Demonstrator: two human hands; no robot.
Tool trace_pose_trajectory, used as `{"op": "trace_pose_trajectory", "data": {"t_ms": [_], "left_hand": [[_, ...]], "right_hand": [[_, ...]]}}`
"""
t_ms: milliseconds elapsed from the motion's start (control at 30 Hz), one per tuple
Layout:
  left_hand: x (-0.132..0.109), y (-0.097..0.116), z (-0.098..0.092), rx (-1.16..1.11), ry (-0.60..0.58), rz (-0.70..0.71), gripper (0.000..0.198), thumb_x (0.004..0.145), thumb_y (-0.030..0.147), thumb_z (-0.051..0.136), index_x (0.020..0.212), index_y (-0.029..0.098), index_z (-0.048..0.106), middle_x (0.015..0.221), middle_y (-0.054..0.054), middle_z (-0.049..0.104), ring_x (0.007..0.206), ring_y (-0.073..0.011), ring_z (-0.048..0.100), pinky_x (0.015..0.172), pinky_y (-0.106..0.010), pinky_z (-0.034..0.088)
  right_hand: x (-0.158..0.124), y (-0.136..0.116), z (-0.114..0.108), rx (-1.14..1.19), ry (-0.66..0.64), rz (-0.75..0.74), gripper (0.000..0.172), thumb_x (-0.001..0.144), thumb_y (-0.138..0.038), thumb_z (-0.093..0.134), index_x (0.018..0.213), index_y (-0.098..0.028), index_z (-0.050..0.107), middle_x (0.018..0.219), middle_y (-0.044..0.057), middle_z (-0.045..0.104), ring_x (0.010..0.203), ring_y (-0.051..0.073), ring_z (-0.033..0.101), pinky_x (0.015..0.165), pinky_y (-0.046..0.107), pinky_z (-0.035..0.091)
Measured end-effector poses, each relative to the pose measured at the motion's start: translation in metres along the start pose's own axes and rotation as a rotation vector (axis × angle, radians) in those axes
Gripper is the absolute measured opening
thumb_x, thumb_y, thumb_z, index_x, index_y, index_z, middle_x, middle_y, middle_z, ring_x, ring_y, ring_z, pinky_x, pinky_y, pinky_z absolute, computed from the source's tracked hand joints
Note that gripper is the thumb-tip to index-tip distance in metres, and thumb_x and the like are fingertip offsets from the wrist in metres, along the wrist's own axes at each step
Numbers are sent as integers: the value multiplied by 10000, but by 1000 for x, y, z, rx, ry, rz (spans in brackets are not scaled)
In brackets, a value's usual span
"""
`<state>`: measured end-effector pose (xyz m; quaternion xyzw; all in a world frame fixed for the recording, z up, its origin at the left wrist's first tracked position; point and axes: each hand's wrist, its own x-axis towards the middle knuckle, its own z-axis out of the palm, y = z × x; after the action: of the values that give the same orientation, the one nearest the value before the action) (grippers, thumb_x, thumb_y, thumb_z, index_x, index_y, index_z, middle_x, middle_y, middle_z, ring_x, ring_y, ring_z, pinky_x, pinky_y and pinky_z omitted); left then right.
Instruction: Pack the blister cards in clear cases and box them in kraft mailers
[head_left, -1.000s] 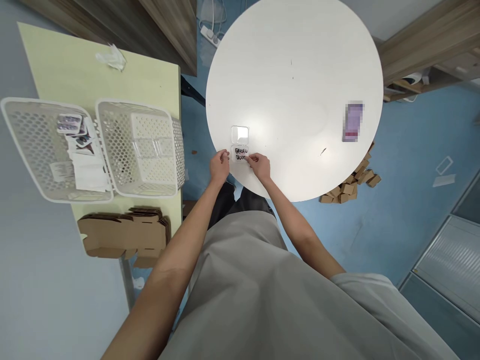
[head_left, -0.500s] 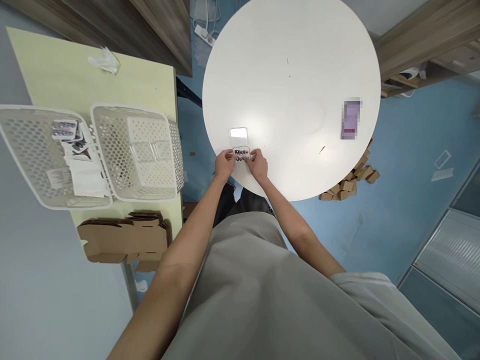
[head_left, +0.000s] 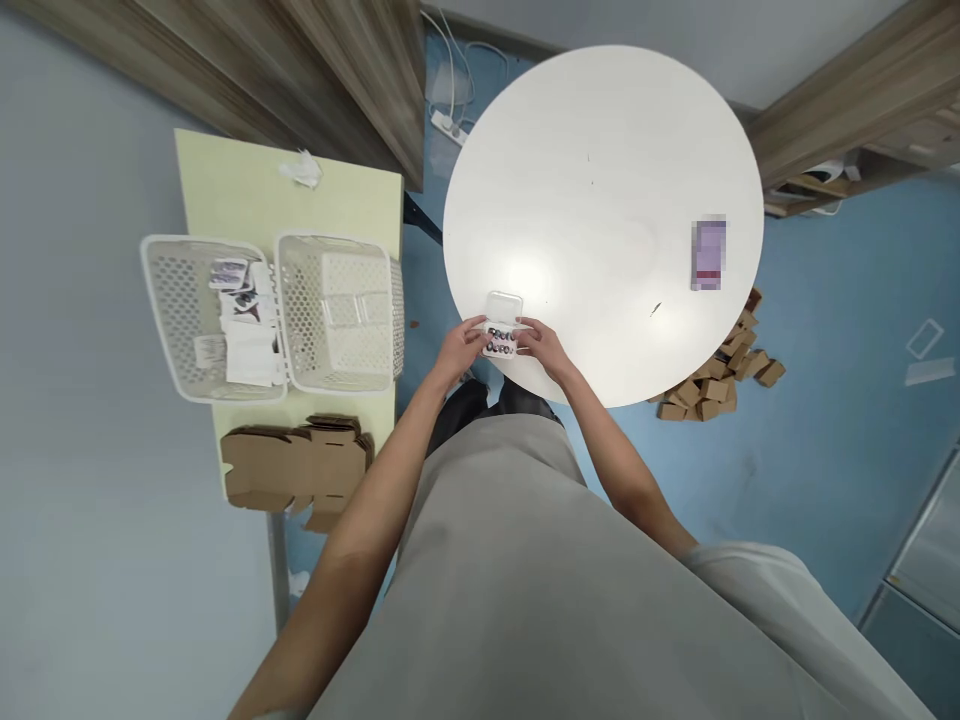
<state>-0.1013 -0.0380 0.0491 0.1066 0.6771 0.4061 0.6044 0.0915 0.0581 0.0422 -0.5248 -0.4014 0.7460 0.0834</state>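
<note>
A small white plastic case (head_left: 489,352) lies at the near edge of the round white table, its clear lid (head_left: 505,307) swung up and back. Inside sit rows of several small dark, shiny round pieces (head_left: 500,343), too small to name. My left hand (head_left: 459,352) grips the case's left side, thumb near the front and fingers at the hinge side. From the other side, my right hand (head_left: 545,346) holds the right edge, fingers bent against it.
Left, a pale yellow table (head_left: 352,195) bears two white perforated baskets (head_left: 154,300), one with packs and papers. Flat cardboard boxes (head_left: 292,468) lie in front of them. A blurred purple item (head_left: 709,250) rests on the round table (head_left: 600,130). Small brown boxes (head_left: 712,390) are heaped on the floor.
The camera view has shifted, so the tables appear lower and further right. Both hands stay at the case; my fingers have drawn back from over the pieces toward its sides.
</note>
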Motion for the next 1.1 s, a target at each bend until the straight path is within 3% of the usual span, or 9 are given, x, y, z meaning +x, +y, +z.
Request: {"op": "trace_pose_trajectory", "data": {"t_ms": [200,433,500,600,700,800,867,1000,1100], "left_hand": [[-53,20,-15,-99,-193,-18,850,832,413,905,1603,251,585,1169,-102,818,1009,-262,801,848,-405,699],[-87,37,-25,-231,-246,41,683,940,590,757,1522,252,640,1393,-166,756,1059,-293,814,832,-434,706],[-93,38,-25,-188,-213,109,765,885,557,845,1545,246,613,1402,-163,752,1116,-296,801,892,-428,699],[-97,37,-24,-118,-184,204,946,788,477,953,1612,248,547,1443,-155,734,1227,-309,765,978,-421,677],[-98,34,-25,-92,-179,244,1024,801,500,950,1671,238,479,1501,-168,705,1301,-339,732,1018,-448,663],[-96,29,-26,-87,-164,247,1052,816,499,955,1693,220,445,1542,-180,682,1360,-355,699,1084,-477,634],[-95,24,-24,-96,-137,198,1030,818,496,964,1669,197,468,1532,-193,687,1363,-353,699,1117,-482,615],[-92,11,-17,-102,-50,88,894,840,506,951,1563,162,554,1329,-175,781,1223,-318,764,1107,-484,612],[-90,6,-13,-117,-20,112,785,822,497,955,1455,167,628,1150,-117,814,1125,-282,783,1090,-473,614]], "right_hand": [[-37,-21,12,66,-128,-117,583,833,-483,857,1355,-273,709,1117,50,794,1010,234,754,826,383,692],[-81,-39,23,67,-154,-210,393,960,-468,610,1243,-264,789,1370,81,763,1115,229,755,909,380,691],[-89,-39,25,46,-138,-243,439,944,-456,639,1328,-281,762,1450,82,733,1165,236,748,925,378,693],[-94,-35,28,12,-97,-279,697,869,-469,794,1530,-317,631,1534,95,680,1197,243,748,933,374,697],[-93,-25,30,5,-107,-244,854,824,-531,891,1581,-306,565,1339,90,750,1054,236,788,884,379,699],[-87,-14,33,36,-113,-236,819,797,-562,929,1499,-282,614,1048,21,766,918,220,792,856,376,678],[-84,-8,35,64,-80,-261,799,770,-567,950,1443,-277,635,975,-7,755,875,207,785,844,362,657],[-82,-2,37,80,-15,-282,830,713,-590,983,1392,-255,643,932,-11,773,835,206,784,814,345,622],[-84,-2,37,67,11,-290,847,675,-611,996,1357,-240,659,892,-7,783,822,220,782,822,361,616]]}}
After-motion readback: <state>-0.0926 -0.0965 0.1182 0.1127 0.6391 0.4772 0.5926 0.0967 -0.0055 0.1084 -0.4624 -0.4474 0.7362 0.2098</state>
